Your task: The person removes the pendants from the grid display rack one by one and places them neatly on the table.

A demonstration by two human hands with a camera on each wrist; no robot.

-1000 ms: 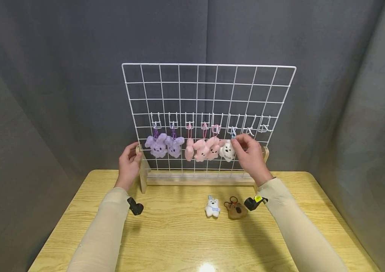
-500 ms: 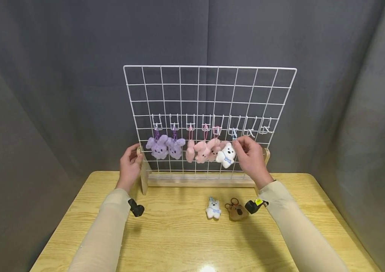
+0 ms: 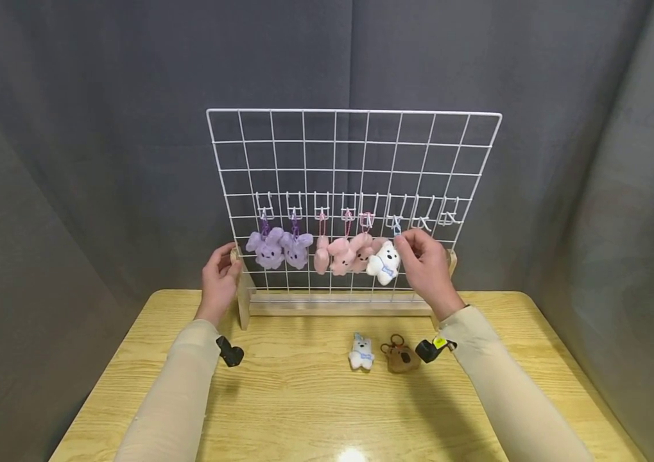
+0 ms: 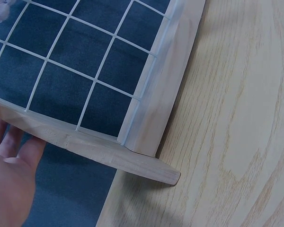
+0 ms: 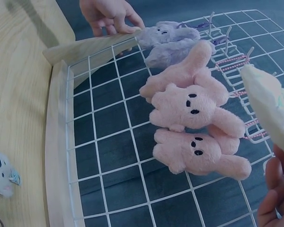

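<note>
In the head view my right hand (image 3: 427, 264) pinches the light-blue strap (image 3: 397, 226) of a white bear plush keychain (image 3: 384, 262), up at a hook of the white wire grid rack (image 3: 335, 141). Whether the strap's loop is over the hook is too small to tell. The bear hangs tilted, its blue bow showing, in front of the rightmost pink bunny plush (image 3: 362, 251). My left hand (image 3: 219, 281) grips the rack's wooden side post (image 4: 92, 150), thumb in front and fingers behind. In the right wrist view, the white bear (image 5: 270, 104) is partly cut off.
Two purple bunny plushes (image 3: 269, 249) and more pink bunnies (image 3: 341, 256) hang on hooks to the left. Two bare hooks (image 3: 448, 219) are at the right. On the wooden table (image 3: 292, 398) lie another white bear (image 3: 361, 352) and a brown plush keychain (image 3: 401, 357).
The white bear in my right hand has turned and tilted, and its blue bow has come into sight. My right hand stays by the same hook; my left keeps its grip on the post.
</note>
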